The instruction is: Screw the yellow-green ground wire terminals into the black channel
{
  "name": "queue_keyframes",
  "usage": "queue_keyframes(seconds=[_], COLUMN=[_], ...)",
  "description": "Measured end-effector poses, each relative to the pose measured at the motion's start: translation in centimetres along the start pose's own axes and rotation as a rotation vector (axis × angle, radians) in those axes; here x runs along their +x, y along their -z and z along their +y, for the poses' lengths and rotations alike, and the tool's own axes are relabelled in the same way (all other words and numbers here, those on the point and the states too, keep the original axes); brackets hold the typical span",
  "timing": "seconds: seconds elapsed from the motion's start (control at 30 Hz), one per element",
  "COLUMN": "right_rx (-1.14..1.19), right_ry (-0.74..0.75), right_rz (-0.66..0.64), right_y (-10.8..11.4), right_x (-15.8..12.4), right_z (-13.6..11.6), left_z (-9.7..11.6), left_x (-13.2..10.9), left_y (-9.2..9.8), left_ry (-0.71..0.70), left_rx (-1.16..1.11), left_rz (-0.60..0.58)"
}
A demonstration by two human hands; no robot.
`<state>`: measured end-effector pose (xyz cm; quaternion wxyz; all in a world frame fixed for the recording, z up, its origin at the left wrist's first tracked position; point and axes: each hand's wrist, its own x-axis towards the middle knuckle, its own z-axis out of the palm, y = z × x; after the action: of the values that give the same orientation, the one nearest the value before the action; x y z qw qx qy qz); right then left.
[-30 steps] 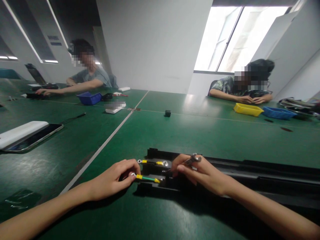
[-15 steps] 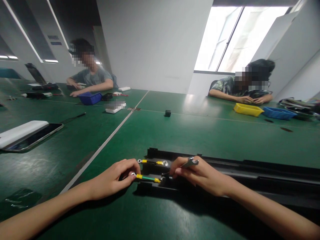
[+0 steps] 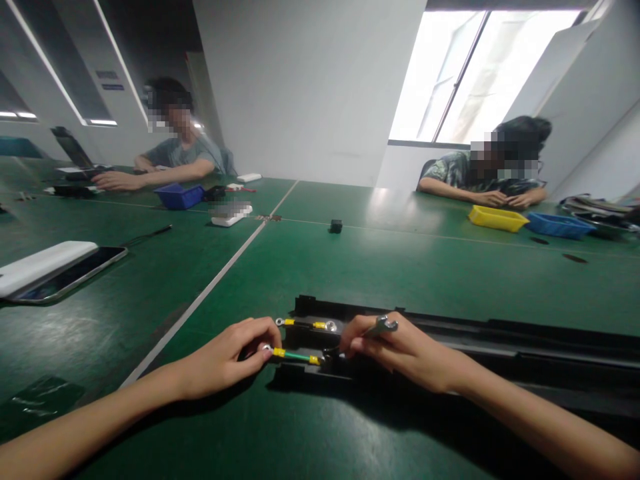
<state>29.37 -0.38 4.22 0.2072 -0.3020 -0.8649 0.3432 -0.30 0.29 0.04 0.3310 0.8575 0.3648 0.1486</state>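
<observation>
Wide green table (image 3: 450, 280), pale seam (image 3: 220, 275) running away across it, soft glare (image 3: 390, 208) near its far edge, plain white wall (image 3: 295, 93) behind, bright window (image 3: 445, 80) at upper right, dark area (image 3: 155, 40) at upper left, light strips (image 3: 103, 123) beside it, chair back (image 3: 424, 172) below the window.

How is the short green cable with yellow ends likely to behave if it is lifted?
The green cable probably feels springy, not floppy: it runs nearly straight from the left hand. It looks light, being short and thin. Its far end, down in the black channel by the wrench, might resist.
</observation>
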Motion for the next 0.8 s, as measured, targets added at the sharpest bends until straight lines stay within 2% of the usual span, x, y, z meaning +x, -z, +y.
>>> queue_keyframes(seconds=[0.8], right_rx=[-0.024], right_ry=[0.030], right_rz=[-0.042], right_y=[0.22], right_x=[-0.14], right_z=[0.13], left_z=[0.26], left_x=[0.06], left_y=[0.04], left_ry=[-0.010], left_rx=[0.029], left_rz=[0.018])
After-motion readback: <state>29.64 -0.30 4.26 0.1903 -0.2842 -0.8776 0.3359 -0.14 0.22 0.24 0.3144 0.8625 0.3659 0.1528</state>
